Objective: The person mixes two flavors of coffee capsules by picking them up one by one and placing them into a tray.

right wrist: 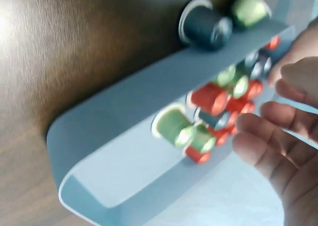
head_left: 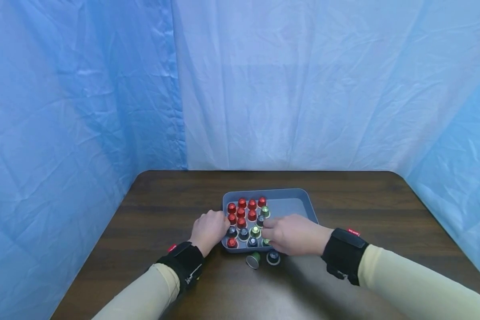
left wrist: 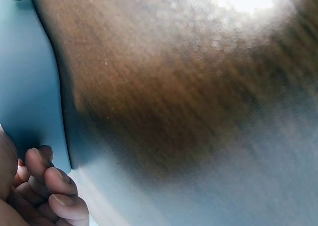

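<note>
A blue-grey tray (head_left: 290,206) holds rows of coffee capsules, most of them standing with their narrow ends up. Red capsules (head_left: 242,213) fill the back left; dark blue capsules (head_left: 243,234) and green capsules (head_left: 255,231) are nearer the front and right. My left hand (head_left: 210,229) grips the tray's left wall, its fingers curled at the corner in the left wrist view. Over the front right of the capsules is my right hand (head_left: 294,234). Its fingers (right wrist: 263,136) are extended and apart from the thumb, with no capsule visible between them.
In front of the tray, a green capsule (head_left: 253,260) lies on its side and a dark capsule (head_left: 273,258) sits beside it. The wooden table (head_left: 176,195) is bounded by blue fabric sheets (head_left: 288,89) at the back and sides.
</note>
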### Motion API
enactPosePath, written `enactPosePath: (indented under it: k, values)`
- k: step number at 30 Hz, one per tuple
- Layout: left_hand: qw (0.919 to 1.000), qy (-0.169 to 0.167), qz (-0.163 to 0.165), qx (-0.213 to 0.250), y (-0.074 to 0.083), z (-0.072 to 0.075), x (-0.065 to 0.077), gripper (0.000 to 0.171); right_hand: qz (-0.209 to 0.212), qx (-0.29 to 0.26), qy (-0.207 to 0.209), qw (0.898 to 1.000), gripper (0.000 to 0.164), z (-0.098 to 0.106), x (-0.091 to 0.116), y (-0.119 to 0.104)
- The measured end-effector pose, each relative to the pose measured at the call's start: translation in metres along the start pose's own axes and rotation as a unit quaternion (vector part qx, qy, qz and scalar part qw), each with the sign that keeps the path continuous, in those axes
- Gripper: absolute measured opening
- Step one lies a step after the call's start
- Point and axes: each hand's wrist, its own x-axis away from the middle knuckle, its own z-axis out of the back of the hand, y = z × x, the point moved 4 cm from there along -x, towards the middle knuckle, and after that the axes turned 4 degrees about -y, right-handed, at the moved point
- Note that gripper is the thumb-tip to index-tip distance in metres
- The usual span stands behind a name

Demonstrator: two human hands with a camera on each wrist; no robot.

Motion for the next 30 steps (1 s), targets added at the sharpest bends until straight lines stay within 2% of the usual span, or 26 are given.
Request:
enactPosePath:
  k: [9, 14, 30]
  values:
    - [1.0, -0.003, 0.003, 0.004, 0.0, 0.0, 0.001, 0.025, 0.037, 0.007, -0.023, 0.999, 0.024, -0.008, 0.006, -0.022]
    - [1.0, -0.004, 0.003, 0.006, 0.0, 0.0, 0.002, 0.025, 0.048, 0.011, -0.021, 0.999, 0.022, -0.013, 0.01, -0.026]
    - [0.9999, 0.002, 0.009, -0.009, 0.0, -0.001, -0.001, 0.027, 0.076, 0.08, -0.034, 0.993, 0.029, -0.037, 0.016, -0.032]
